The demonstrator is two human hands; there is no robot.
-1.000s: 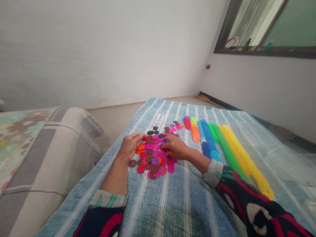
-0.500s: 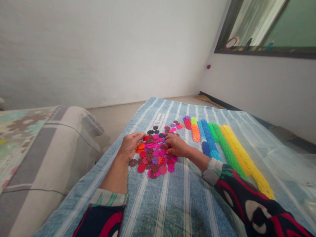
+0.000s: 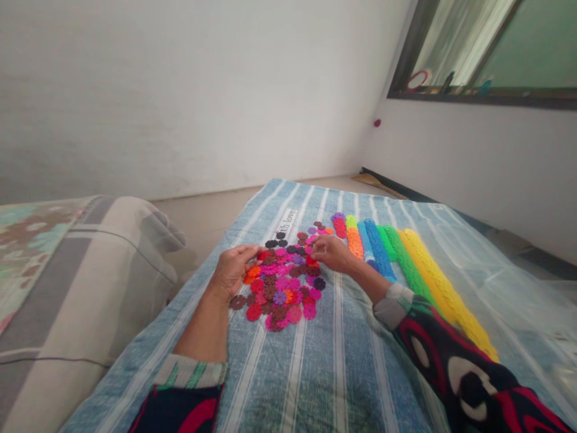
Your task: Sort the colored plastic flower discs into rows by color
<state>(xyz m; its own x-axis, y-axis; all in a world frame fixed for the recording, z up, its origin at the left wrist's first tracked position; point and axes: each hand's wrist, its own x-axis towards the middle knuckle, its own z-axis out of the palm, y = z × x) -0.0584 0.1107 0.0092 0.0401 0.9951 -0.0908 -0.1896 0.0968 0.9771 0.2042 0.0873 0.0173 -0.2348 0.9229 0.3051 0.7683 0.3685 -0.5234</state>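
A loose spread of flower-shaped plastic discs point(image 3: 282, 282) in pink, brown, red, orange, purple and black lies on the striped cloth. At its left edge is my left hand point(image 3: 234, 269), fingers pinched on a red flower-shaped disc point(image 3: 264, 256). On the opposite side, my right hand point(image 3: 334, 254) hovers low over the discs, thumb and fingertips together; what is between them, if anything, is too small to make out. A black disc point(image 3: 320, 284) lies just below the right hand.
Rows of discs sorted by colour lie to the right: red point(image 3: 339, 228), orange point(image 3: 354, 242), blue point(image 3: 380, 249), green point(image 3: 415, 267) and yellow point(image 3: 444, 288). Clear plastic sheeting point(image 3: 509, 282) lies beyond them. A covered, padded piece of furniture point(image 3: 121, 264) stands at the left.
My right hand has moved up and right from the middle of the discs, uncovering more of them, including a black one. My left hand stays at the left edge. The view has shifted slightly.
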